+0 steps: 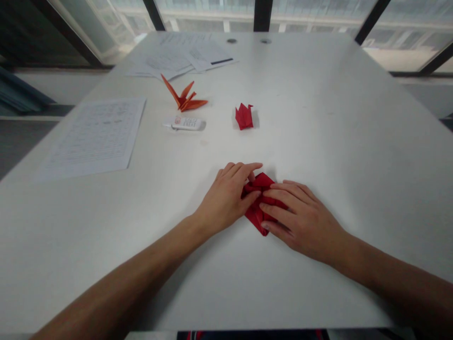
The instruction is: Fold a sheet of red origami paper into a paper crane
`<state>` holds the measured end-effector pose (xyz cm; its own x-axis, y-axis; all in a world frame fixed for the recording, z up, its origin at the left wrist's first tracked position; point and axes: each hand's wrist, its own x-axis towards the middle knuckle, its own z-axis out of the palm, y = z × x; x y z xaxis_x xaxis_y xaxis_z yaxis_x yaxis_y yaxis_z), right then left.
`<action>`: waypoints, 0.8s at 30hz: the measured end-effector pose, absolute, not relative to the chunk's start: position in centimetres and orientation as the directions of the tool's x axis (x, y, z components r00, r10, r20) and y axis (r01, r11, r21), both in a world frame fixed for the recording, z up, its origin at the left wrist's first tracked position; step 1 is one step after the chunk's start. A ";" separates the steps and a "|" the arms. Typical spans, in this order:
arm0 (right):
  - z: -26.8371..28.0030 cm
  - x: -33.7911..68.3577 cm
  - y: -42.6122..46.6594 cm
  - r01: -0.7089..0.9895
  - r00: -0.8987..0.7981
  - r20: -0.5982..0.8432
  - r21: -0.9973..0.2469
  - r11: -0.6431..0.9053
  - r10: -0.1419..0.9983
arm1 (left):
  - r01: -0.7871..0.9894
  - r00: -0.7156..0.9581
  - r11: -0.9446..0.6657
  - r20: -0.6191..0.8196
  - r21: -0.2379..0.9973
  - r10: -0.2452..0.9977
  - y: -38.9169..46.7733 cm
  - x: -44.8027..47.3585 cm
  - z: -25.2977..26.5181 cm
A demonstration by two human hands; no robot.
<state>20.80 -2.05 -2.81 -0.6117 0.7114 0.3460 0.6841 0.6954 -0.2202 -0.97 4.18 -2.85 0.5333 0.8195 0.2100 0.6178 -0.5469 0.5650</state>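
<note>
A piece of folded red paper (259, 217) lies on the white table between both hands, partly covered by them. My left hand (231, 193) grips its left side, thumb on top and the other fingers at the far edge, index finger stretched out; the curled fingertips are partly hidden. From the right, my right hand (295, 210) rests with spread, flattened fingers across the paper's right half. Beyond the hands stands a small red origami crane (244, 117). An orange origami crane (184, 99) is farther left.
A white glue tube (186, 123) lies near the orange crane. A printed sheet (97, 134) is on the left, and several overlapping papers (170, 56) are at the back. The white table (354, 156) reaches to the windows, with two round grommets near its far edge.
</note>
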 end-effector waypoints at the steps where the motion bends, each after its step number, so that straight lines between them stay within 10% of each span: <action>1: -2.8 20.7 -2.1 0.693 -0.596 0.356 -0.225 0.686 0.719 | 0.607 0.536 -0.541 0.203 0.583 0.820 4.3 -1.0 -2.8; 24: -2.9 20.6 -2.2 0.733 -0.498 0.318 -0.344 0.587 0.807 | 0.482 0.728 -0.742 0.258 0.466 0.635 4.6 -2.1 -2.4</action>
<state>20.65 -2.22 -2.88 -0.4977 0.8071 0.3176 0.7330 0.5871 -0.3435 -2.12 4.60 -2.43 0.7283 0.6350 0.2577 0.4823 -0.7421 0.4656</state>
